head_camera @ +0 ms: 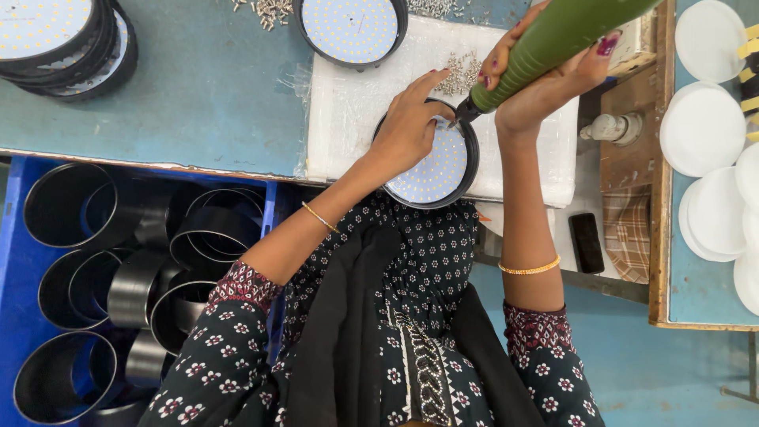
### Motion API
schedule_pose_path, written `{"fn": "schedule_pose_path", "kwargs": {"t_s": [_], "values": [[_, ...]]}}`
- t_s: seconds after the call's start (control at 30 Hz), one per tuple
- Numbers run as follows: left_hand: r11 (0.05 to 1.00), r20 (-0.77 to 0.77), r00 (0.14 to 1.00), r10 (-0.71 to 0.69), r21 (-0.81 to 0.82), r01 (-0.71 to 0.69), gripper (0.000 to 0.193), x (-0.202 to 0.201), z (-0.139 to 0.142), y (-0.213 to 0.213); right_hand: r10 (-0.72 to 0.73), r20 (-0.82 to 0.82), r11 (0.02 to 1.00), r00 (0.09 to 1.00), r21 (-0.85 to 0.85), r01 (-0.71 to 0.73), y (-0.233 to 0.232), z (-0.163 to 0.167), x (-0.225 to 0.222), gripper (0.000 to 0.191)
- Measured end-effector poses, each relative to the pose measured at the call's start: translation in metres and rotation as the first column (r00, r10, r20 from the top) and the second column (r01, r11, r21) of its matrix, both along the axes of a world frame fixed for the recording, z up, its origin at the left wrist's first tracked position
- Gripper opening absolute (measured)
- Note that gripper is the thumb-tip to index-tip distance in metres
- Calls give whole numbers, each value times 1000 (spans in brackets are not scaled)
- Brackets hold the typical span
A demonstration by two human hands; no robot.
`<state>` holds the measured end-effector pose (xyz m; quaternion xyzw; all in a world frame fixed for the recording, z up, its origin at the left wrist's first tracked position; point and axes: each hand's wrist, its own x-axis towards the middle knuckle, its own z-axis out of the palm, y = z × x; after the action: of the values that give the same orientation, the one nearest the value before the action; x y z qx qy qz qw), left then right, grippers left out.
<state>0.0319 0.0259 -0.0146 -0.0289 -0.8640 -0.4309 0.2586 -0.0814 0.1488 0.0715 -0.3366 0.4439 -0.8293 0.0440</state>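
Observation:
A round black lamp housing with a white dotted LED board (436, 162) rests on a white foam pad (348, 119) at the table's front edge. My left hand (407, 126) presses on the housing's upper left rim, fingers spread over the board. My right hand (545, 75) grips a green electric screwdriver (553, 39), tilted, with its black tip touching the board's top edge near my left index finger. A heap of small silver screws (462, 73) lies on the pad just above the housing.
Another LED housing (352, 30) sits at the pad's top; a stack of them (59, 43) is far left. A blue crate of black rings (118, 269) stands below the table. White round covers (708, 130), a black phone (587, 242) and a small bottle (613, 126) lie right.

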Motion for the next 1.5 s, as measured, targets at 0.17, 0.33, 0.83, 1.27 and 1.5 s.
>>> {"fn": "schedule_pose_path", "kwargs": {"t_s": [0.17, 0.33, 0.83, 1.27, 1.5], "values": [[990, -6, 999, 35, 137, -34, 26, -3, 2, -4, 28, -26, 1000, 999, 8, -28, -5, -3, -6, 86], [977, -74, 992, 99, 197, -83, 23, -13, -1, -10, 56, -8, 998, 998, -5, -56, -8, -4, -10, 87], [958, 77, 961, 264, -137, -252, 8, -23, 12, -21, 49, -19, 999, 999, -11, -49, 7, 22, -5, 86], [894, 268, 943, 196, -445, -59, 87, 46, 12, 8, 31, 43, 1000, 999, 4, -31, 6, 27, 1, 86], [909, 336, 926, 170, -417, -16, 89, 42, 11, 7, -11, 13, 999, 1000, 38, 10, 8, 26, 2, 86]]}}
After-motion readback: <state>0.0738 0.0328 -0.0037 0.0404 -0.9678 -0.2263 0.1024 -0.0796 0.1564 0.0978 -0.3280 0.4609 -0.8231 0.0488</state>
